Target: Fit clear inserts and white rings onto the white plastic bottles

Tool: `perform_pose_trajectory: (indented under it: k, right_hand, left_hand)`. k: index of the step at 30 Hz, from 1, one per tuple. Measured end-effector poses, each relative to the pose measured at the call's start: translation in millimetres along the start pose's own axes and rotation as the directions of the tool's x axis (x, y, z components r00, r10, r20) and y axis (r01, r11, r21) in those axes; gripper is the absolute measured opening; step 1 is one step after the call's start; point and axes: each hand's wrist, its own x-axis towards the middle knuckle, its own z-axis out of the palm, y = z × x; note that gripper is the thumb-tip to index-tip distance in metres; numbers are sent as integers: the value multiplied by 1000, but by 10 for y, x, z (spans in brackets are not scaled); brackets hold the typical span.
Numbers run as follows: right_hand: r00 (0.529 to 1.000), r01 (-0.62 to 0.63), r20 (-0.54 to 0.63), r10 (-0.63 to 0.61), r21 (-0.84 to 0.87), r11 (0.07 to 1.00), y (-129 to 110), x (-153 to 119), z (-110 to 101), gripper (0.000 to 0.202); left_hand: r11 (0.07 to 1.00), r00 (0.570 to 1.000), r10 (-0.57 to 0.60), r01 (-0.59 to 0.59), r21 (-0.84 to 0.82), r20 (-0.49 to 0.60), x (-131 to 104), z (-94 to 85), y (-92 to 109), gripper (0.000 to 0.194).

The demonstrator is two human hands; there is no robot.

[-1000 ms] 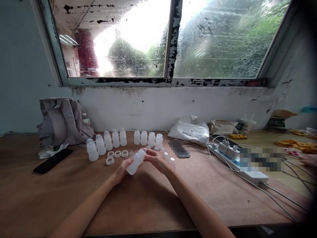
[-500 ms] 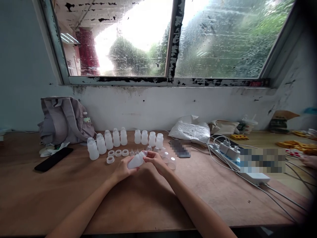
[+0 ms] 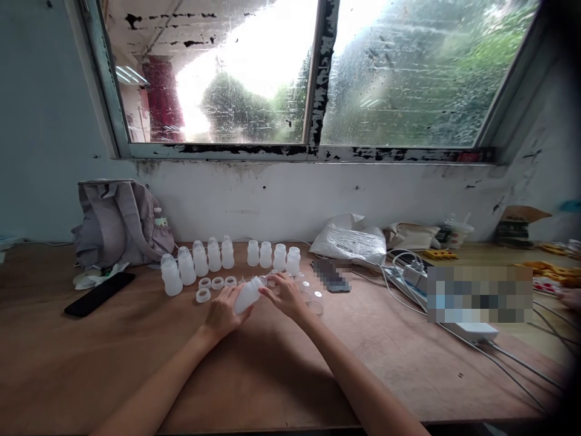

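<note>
A frosted white baby bottle (image 3: 247,295) lies tilted in my left hand (image 3: 223,312), its open neck pointing up and to the right. My left fingers wrap round its body. Close by the neck, my right hand (image 3: 285,298) pinches a small clear piece (image 3: 264,280), partly hidden by the fingers; its exact kind is too small to tell. Behind my hands stand several open bottles (image 3: 265,254). Left of them is a row of bottles with clear caps (image 3: 200,258). White screw rings (image 3: 218,283) lie in front, and clear caps (image 3: 316,306) sit beside my right wrist.
A black phone (image 3: 100,294) and a grey backpack (image 3: 118,221) are on the left. To the right are another phone (image 3: 333,275), a silver padded bag (image 3: 351,239), and a white power strip (image 3: 472,330) with trailing cables. Another person's hand shows at the far right edge.
My right hand has shifted slightly from the bottle's neck with the clear piece, uncovering the opening. My left hand still grips the bottle, now turned a little more upright.
</note>
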Motion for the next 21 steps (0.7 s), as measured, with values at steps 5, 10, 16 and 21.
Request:
perform_pose_trajectory:
  k: [5, 10, 16, 21]
  right_hand:
    - [954, -297, -216, 210, -555, 777, 230, 57, -444, 21]
    - [836, -501, -109, 539, -553, 666, 498, -9, -739, 10]
    - [903, -424, 53, 426, -44, 905, 428, 58, -671, 13]
    - [953, -294, 35, 301, 343, 892, 269, 109, -532, 35]
  left_hand:
    - [1000, 1000, -28, 28, -8, -15, 6, 46, -68, 47]
    - [994, 996, -88, 88, -57, 14, 1, 64, -47, 45]
    - [996, 998, -41, 45, -77, 48, -22, 78, -37, 47]
    - [991, 994, 43, -29, -134, 104, -26, 38, 1, 48]
